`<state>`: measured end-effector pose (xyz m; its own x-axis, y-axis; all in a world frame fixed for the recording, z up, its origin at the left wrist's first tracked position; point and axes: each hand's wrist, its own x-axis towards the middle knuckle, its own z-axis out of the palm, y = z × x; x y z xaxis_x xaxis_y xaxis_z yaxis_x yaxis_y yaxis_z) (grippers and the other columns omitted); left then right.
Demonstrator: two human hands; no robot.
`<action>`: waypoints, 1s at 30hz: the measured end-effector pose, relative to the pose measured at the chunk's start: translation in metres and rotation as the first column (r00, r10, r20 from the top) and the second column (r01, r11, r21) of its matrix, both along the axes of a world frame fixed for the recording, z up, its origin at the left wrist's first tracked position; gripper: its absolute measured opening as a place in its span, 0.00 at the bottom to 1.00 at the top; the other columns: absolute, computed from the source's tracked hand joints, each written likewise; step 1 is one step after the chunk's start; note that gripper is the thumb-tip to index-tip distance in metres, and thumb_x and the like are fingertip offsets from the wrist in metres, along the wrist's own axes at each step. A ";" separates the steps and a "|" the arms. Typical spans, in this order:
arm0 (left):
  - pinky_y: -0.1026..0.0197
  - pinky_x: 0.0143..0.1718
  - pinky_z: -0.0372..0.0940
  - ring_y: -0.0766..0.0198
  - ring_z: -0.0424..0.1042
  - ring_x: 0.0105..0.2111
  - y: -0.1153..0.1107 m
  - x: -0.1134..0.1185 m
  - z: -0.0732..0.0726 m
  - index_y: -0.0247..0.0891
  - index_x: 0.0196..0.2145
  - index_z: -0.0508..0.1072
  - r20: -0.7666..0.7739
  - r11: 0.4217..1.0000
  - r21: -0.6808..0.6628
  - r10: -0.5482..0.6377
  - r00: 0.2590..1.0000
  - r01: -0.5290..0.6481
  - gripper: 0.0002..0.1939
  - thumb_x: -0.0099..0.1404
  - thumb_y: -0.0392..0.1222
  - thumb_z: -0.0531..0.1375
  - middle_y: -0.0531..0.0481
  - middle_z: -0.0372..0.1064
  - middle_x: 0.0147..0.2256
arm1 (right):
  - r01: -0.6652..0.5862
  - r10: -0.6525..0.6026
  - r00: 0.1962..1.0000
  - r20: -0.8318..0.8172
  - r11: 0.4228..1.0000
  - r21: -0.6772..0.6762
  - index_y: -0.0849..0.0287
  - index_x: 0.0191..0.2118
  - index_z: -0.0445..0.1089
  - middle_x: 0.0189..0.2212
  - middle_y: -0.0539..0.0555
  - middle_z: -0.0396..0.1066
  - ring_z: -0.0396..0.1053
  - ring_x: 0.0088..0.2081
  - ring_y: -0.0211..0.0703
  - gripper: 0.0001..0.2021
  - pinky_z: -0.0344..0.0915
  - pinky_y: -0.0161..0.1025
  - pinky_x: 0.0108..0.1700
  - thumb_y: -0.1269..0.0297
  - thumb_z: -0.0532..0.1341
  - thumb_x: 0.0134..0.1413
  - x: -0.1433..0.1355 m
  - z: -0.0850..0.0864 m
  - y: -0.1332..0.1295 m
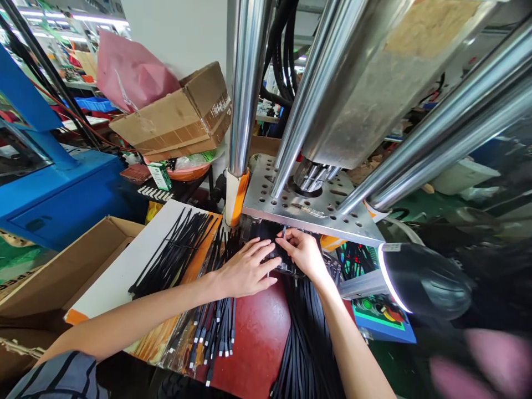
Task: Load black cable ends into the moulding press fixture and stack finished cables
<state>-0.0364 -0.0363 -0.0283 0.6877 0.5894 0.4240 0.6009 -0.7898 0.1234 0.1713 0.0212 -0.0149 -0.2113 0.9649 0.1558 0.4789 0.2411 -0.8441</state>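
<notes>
Under the drilled steel plate [307, 213] of a press, both hands reach to a dark metal fixture [285, 265]. My left hand [247, 269] lies palm down at the fixture's left side, fingers spread. My right hand [301, 252] is beside it, thumb and forefinger pinched together near a small dark piece whose details are too small to make out. Black cables with white-tipped plugs [222, 327] lie beneath and beside my left wrist. A long bundle of black cables [305, 343] hangs from the fixture towards the front, left of my right forearm.
More black cables [177, 257] lie on a white board [112, 277] at the left. Steel columns [245, 88] rise around the press. A lamp [428, 280] stands at the right. An open cardboard box [78, 266], a blue machine [75, 194] and a tilted carton [178, 119] are at the left.
</notes>
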 end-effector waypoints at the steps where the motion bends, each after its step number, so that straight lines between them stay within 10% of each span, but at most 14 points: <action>1: 0.40 0.69 0.55 0.46 0.60 0.67 -0.002 0.002 0.000 0.36 0.59 0.71 -0.012 1.000 0.007 0.008 1.000 -0.008 0.22 0.73 0.50 0.58 0.34 0.66 0.62 | 0.014 -0.014 1.000 0.011 1.000 0.011 0.61 0.40 0.75 0.27 0.53 0.73 0.63 0.21 0.37 0.23 0.59 0.34 0.22 0.42 0.63 0.58 -0.001 -0.001 0.001; 6: 0.40 0.68 0.55 0.43 0.59 0.68 -0.014 0.015 0.000 0.32 0.61 0.68 -0.096 0.989 0.058 0.139 0.986 -0.134 0.27 0.73 0.53 0.59 0.29 0.62 0.65 | 0.071 -0.081 0.991 0.109 0.993 0.095 0.64 0.49 0.75 0.32 0.56 0.75 0.66 0.22 0.39 0.22 0.65 0.36 0.23 0.49 0.59 0.63 0.001 0.001 -0.005; 10: 0.39 0.68 0.53 0.40 0.56 0.69 -0.022 0.020 -0.001 0.30 0.63 0.67 -0.147 0.985 0.055 0.173 0.974 -0.166 0.31 0.72 0.56 0.59 0.27 0.58 0.68 | 0.019 -0.071 0.967 0.246 0.979 0.205 0.62 0.53 0.77 0.39 0.60 0.70 0.71 0.37 0.47 0.21 0.71 0.44 0.43 0.67 0.52 0.63 0.006 0.008 -0.041; 14: 0.39 0.70 0.49 0.41 0.53 0.71 -0.017 0.019 0.003 0.28 0.65 0.65 -0.143 0.989 0.001 0.144 0.979 -0.146 0.35 0.73 0.58 0.56 0.28 0.55 0.69 | -0.067 -0.114 0.734 0.669 0.969 0.239 0.60 0.60 0.75 0.39 0.62 0.68 0.68 0.40 0.53 0.26 0.69 0.47 0.45 0.75 0.49 0.63 0.001 0.011 -0.062; 17: 0.40 0.70 0.49 0.45 0.56 0.70 0.001 0.019 0.009 0.27 0.66 0.64 -0.133 0.985 -0.056 0.152 0.979 -0.161 0.32 0.76 0.54 0.51 0.31 0.58 0.68 | -0.058 -0.167 0.538 0.826 0.970 0.234 0.57 0.66 0.69 0.42 0.64 0.71 0.70 0.42 0.56 0.27 0.69 0.47 0.44 0.76 0.51 0.64 -0.009 0.014 -0.045; 30: 0.45 0.53 0.70 0.47 0.79 0.46 0.096 0.042 0.024 0.28 0.47 0.78 -0.103 0.979 0.019 0.205 0.973 -0.204 0.16 0.74 0.38 0.53 0.32 0.79 0.44 | 0.002 -0.294 0.602 0.742 0.930 0.367 0.67 0.58 0.72 0.54 0.67 0.75 0.71 0.56 0.55 0.22 0.64 0.51 0.61 0.77 0.48 0.67 -0.017 0.015 0.042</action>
<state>0.0056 0.0593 -0.0041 0.5934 0.7190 0.3617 0.7590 -0.6495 0.0460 0.1541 0.0633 -0.0003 -0.2501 0.9255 0.2843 0.9626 0.2692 -0.0294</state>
